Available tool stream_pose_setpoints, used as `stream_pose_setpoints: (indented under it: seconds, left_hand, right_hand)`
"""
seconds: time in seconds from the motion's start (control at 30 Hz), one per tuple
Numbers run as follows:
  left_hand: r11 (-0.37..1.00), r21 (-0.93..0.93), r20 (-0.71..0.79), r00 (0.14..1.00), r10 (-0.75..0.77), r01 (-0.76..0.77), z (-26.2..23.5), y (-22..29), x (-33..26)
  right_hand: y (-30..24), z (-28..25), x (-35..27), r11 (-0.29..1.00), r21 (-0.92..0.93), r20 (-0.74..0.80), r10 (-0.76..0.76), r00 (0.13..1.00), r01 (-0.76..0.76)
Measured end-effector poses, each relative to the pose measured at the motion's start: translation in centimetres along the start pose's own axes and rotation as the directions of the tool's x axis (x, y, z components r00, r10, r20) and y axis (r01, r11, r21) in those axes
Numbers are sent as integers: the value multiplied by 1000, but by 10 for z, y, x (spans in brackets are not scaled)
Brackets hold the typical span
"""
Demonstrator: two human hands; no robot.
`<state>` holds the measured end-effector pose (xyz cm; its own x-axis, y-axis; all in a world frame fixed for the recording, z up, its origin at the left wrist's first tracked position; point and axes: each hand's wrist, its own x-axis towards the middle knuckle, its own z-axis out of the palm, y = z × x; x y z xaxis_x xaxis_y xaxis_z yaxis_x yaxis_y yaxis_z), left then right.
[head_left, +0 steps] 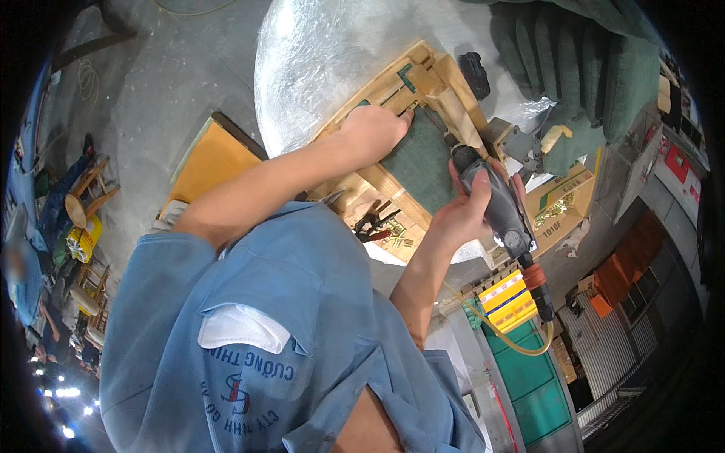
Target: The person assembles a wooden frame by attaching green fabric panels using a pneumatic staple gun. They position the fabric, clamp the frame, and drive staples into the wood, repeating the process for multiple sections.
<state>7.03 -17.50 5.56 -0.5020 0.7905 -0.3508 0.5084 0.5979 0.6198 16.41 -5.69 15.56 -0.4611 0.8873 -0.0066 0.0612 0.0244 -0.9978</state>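
Note:
My right hand [472,198] is wrapped round a grey and black air screwdriver [500,204]. Its bit end points up and left toward a wooden frame [385,92], and a yellowish hose runs from its back end. Dark green fabric [423,162] covers a panel within the frame. My left hand [374,134] rests at the frame's inner edge beside the fabric, its fingers curled and pressed together. Whatever those fingers pinch, if anything, is hidden. Pliers or similar dark tools [371,223] and small loose fasteners lie on the wood nearer my body.
A metal bracket [513,143] and a black object [474,74] lie beyond the frame on a silvery wrapped surface [317,68]. Green cushions [581,72] are stacked at the far right. A cardboard box [563,198] holds small brass-coloured pieces. Other people sit far left.

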Motion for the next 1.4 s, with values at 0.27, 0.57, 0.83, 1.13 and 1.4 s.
stream_pose_setpoints:
  seconds: [0.27,0.57,0.83,1.13,1.4]
  left_hand:
    - [995,85,-11,999,50,-49,11,0,5]
    - [963,-248,58,994,-97,109,3,-4,8]
    - [962,-246,14,993,-117,117,-5,4,-2]
    - [992,122,-42,999,18,-12,15,-2,0]
    - [974,225,2,999,35,-35,19,4,5]
  right_hand:
    - [12,1,0,999,-23,46,-44,998,45]
    - [19,4,1,998,-50,38,-39,999,41]
    - [29,4,1,986,-93,72,-131,989,138]
    - [24,15,-4,972,-198,111,-108,988,129]
    - [24,29,4,935,-216,238,-228,944,280]
